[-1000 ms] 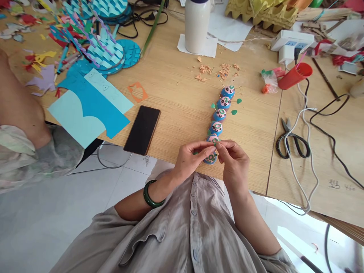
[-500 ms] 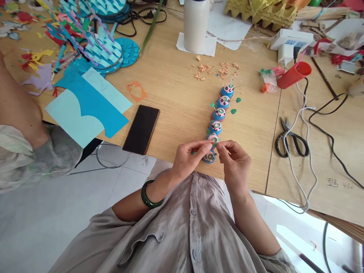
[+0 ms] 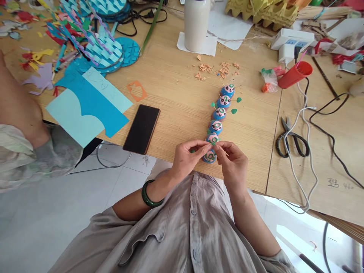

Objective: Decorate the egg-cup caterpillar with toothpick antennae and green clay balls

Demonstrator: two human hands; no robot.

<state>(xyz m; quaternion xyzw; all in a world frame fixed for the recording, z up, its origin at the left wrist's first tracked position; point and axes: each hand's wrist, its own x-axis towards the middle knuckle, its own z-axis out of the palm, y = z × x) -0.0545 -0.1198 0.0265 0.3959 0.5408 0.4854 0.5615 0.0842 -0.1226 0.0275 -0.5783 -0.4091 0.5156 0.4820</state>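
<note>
A row of blue, pink-topped domes point(image 3: 220, 113) with painted green and black marks runs from mid-table to the table's near edge. Thin sticks with green leaf-shaped tips point(image 3: 234, 111) poke out of some of them. Over the near end of the row, my left hand point(image 3: 189, 157) and my right hand point(image 3: 233, 163) meet fingertip to fingertip, both pinched. Between them is a small green piece point(image 3: 213, 143), partly covered by the fingers. The nearest dome point(image 3: 209, 156) shows just below the fingertips; whether they touch it I cannot tell.
A black phone point(image 3: 141, 129) and blue cut paper point(image 3: 98, 100) lie to the left. Black-handled scissors point(image 3: 292, 138), a white cable point(image 3: 308, 151) and a red cup point(image 3: 295, 74) are to the right. Behind stand a white bottle point(image 3: 196, 26) and pencil shavings point(image 3: 223, 69). Another person's arm point(image 3: 21, 102) is at far left.
My right hand has moved slightly left, so its fingertips now meet those of my left hand at the green piece. The row of domes stays put.
</note>
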